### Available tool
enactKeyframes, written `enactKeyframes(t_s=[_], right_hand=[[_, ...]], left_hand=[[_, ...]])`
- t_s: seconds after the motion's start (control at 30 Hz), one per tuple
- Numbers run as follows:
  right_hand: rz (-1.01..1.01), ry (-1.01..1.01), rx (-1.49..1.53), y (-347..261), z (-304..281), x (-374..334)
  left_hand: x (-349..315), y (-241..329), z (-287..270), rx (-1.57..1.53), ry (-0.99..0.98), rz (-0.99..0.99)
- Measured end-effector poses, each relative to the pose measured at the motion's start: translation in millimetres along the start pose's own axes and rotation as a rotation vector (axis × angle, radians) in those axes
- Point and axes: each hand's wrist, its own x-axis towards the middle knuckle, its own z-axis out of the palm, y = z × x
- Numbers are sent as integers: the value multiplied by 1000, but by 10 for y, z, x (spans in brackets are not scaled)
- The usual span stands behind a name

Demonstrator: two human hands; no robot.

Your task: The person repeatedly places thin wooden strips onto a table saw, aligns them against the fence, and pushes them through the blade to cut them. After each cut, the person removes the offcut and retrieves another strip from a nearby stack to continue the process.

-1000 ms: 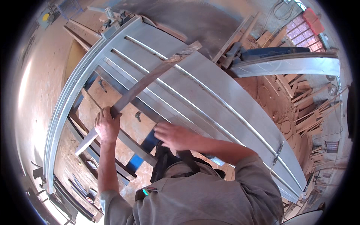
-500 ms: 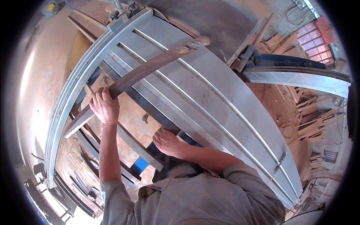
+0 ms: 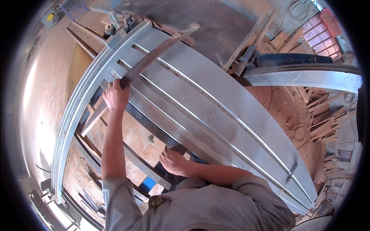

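My left hand (image 3: 116,95) is wrapped round a long brown wooden strip (image 3: 147,60). The strip's rough, splintered end lies across the far part of a grey metal machine table (image 3: 216,92) with long slots. Its paler, smooth end sticks out on the near side of my left hand, over the gap beside the table. Closer to my body, my right hand (image 3: 175,161) is closed at the table's near edge. What its fingers hold, if anything, is hidden.
A curved-looking metal rail (image 3: 79,106) runs along the left, with a clamp-like fitting (image 3: 119,29) at its far end. Another machine with a light metal bed (image 3: 300,78) stands at the right. Wood offcuts (image 3: 327,119) are piled beyond it. Frame bars (image 3: 144,163) cross below my left arm.
My left hand has moved farther away and slightly right, carrying the wooden strip with it; the rough end now reaches farther over the table's far side. My right hand stays by the near edge.
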Motion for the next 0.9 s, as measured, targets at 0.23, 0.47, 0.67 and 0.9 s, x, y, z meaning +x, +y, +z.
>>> enactKeyframes(t_s=[0.23,0.47,0.67,0.9], right_hand=[[-73,-111,95,170,-220,52],[-110,10,256,221,-151,97],[-138,-44,228,267,-249,109],[-152,-32,221,333,-304,89]], left_hand=[[349,-41,365,71,18,151],[595,-175,347,-86,-65,129],[975,-176,571,-133,57,54],[1182,-100,741,-40,177,21]])
